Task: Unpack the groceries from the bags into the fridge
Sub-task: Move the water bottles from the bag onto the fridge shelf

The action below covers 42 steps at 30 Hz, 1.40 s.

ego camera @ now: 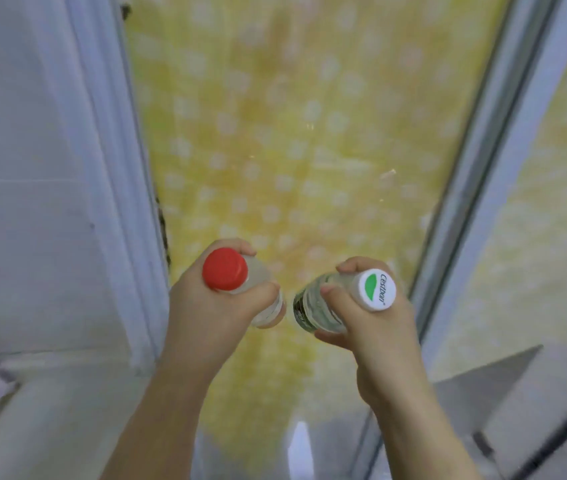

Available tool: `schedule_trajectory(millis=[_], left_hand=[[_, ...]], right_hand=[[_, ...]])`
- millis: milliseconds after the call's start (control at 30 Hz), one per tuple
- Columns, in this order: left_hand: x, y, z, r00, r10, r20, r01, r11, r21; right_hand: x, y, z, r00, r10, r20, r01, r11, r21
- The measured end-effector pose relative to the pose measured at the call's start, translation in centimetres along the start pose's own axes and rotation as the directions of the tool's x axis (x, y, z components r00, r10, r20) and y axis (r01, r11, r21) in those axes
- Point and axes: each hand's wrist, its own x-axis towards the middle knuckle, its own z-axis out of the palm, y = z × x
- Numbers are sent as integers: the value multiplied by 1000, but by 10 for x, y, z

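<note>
Left hand (211, 308) is clamped round red-cap bottle (230, 271), right hand (379, 336) round white-cap bottle (311, 308); both are held caps up, just apart, above blurred yellow floor (292, 133). W/ both hands occupied, a bottle could be dropped if either grip is loosened.

The red cap (225, 268) is smooth, matt plastic. The white cap (377, 289) is smooth plastic too. Both bottles (320, 308) are clear, shiny plastic. The yellow dotted floor (292, 133) looks glossy.
</note>
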Motion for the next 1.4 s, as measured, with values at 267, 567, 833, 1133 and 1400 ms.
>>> schedule_trajectory(millis=[267, 567, 833, 1133, 1400], left_hand=[[-21, 17, 190, 952, -6, 307, 53, 988, -145], [-65, 60, 378, 857, 100, 506, 69, 950, -305], [-66, 103, 517, 781, 215, 587, 120, 870, -478], [-26, 142, 660, 738, 263, 621, 313, 681, -661], [7, 192, 759, 718, 407, 565, 292, 561, -775]], right_hand=[[17, -35, -174, 943, -76, -324, 47, 994, -98], [30, -77, -334, 806, -215, -551, 90, 965, -245], [63, -120, -430, 633, -354, -688, 160, 930, -331], [142, -164, -511, 375, -583, -721, 285, 812, -509], [209, -207, -569, 165, -748, -642, 378, 650, -660]])
